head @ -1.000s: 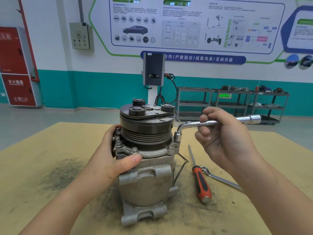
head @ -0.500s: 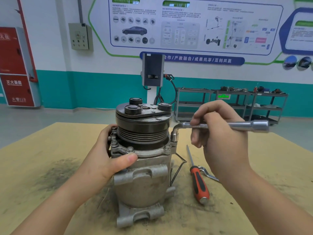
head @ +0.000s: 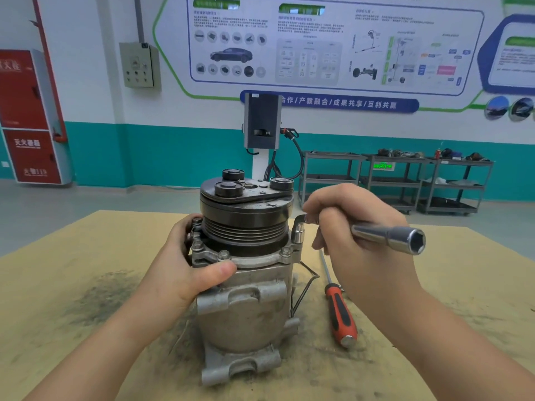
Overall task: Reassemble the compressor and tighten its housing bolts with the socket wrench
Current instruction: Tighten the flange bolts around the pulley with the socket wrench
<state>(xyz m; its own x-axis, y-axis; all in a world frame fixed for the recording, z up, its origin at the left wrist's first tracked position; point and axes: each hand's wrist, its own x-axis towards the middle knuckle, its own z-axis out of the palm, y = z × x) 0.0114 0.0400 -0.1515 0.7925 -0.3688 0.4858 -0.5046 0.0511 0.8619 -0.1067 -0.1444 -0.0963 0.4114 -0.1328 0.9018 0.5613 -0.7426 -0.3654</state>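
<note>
A: Item 1, nearest?
B: The desk (head: 86,285), tan board top, dark grime smeared left of centre and around the compressor's base.

A: Item 2?
B: The compressor (head: 246,302), upright on the desk at centre. Grey cast body, mounting foot toward the camera, black ribbed pulley (head: 246,224) on top carrying a plate with 3 round dark knobs. Bolts (head: 224,254) sit around the flange under the pulley.

A: Item 3, the hands?
B: The left hand (head: 185,264) grips the compressor's left side at the flange; its fingers wrap round the far side and the thumb presses across the front just below a bolt. The right hand (head: 359,238) sits just right of the pulley, its fingers clamped on the shaft of the wrench (head: 388,235).

A: Describe the wrench.
B: Bright metal, L-shaped. 1 short bent end points down onto the flange's right corner, beside the pulley; whether it is seated on a bolt cannot be told. The long end points right and toward the camera, its open hex socket showing.

A: Item 4?
B: A screwdriver (head: 338,308), red and black handle, lying on the desk right of the compressor, tip pointing away, partly under the right wrist.

A: Further back?
B: A grey box on a white post (head: 262,123) behind the pulley, metal shelf carts (head: 405,180) to the right, a red cabinet (head: 29,117) far left, and a wall poster (head: 318,44) showing a car.
</note>
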